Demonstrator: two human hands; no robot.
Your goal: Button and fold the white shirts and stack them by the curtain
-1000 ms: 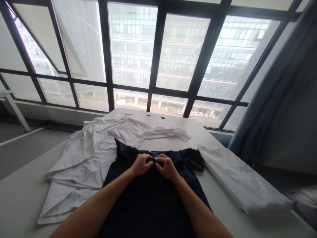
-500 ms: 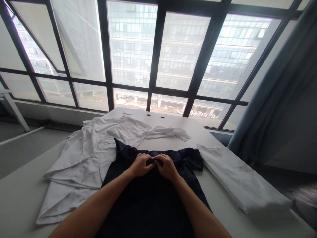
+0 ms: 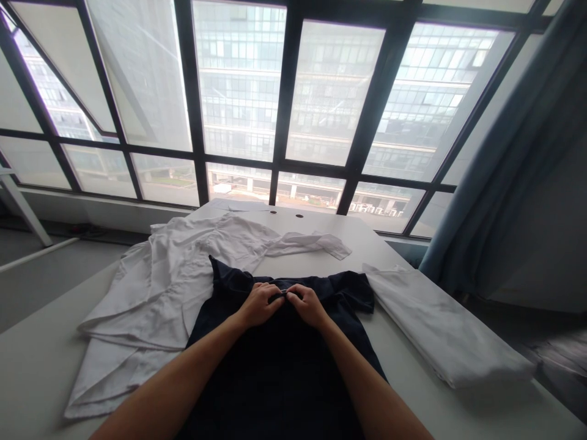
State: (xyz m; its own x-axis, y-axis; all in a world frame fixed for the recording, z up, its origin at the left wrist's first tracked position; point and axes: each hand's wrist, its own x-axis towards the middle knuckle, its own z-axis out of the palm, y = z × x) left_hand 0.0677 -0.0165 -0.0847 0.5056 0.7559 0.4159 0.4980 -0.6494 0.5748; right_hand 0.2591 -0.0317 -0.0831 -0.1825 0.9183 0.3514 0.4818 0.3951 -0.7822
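Observation:
A dark navy garment (image 3: 284, 373) lies spread on the white table (image 3: 41, 330), its wide lower part toward me and a short sleeve-like flap out to the right. At the middle of its upper edge, my left hand (image 3: 259, 304) pinches the fabric between thumb and fingers. My right hand (image 3: 307, 305) grips the same edge just beside it, the fingertips of both hands nearly meeting. A small shiny bit shows between them, too small to name.
Crumpled white clothing (image 3: 178, 269) covers the table's left side, with one strip reaching to the right behind the navy garment. Folded white cloth (image 3: 449, 330) lies along the right edge. Beyond are tall windows (image 3: 243, 85) and a blue-grey curtain (image 3: 490, 165).
My right fingertips have shifted slightly along the edge, and a small shiny bit now shows between the hands. Both hands keep hold of the garment. The whole view has moved very slightly.

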